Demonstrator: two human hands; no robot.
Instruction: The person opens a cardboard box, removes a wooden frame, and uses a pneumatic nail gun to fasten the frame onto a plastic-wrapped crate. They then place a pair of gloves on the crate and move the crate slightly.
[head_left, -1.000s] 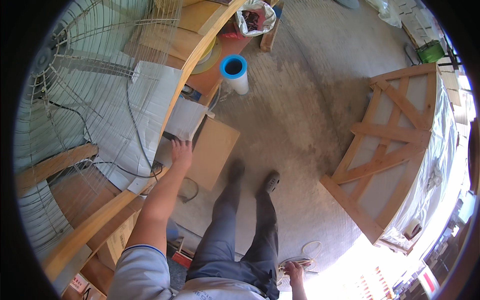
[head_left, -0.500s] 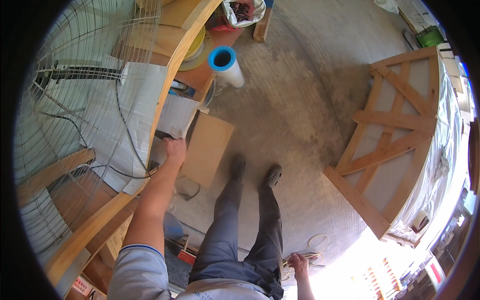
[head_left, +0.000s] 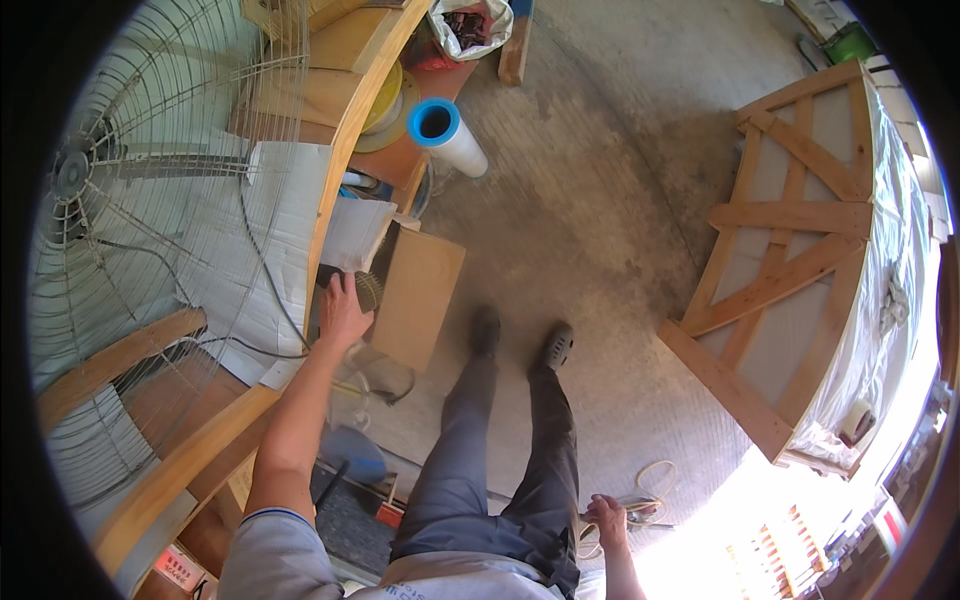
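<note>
At my left side, my left hand (head_left: 345, 308) reaches beside the wooden frame edge. Its fingers are closed on a round, ridged, brass-coloured coil (head_left: 369, 291) that looks like a coil of nails. A dark piece shows just past the fingertips; its kind is unclear. Right of the coil lies a brown cardboard box (head_left: 422, 300), and beyond it is a pale carton (head_left: 355, 232). Low at my right side hangs my right hand (head_left: 607, 517) with curled fingers, next to a looped pale hose (head_left: 655, 482). What it grips, if anything, I cannot make out.
A large wire-caged fan (head_left: 75, 175) stands on the left behind a wooden beam (head_left: 345, 130). Ahead is a white roll with a blue end (head_left: 455, 140), near a white bag (head_left: 468, 25). A plastic-wrapped wooden crate (head_left: 790, 215) stands on the right.
My left hand has shifted slightly left, and the brass-coloured coil now shows in it. My right hand has moved a little to the right. The view has shifted slightly.
</note>
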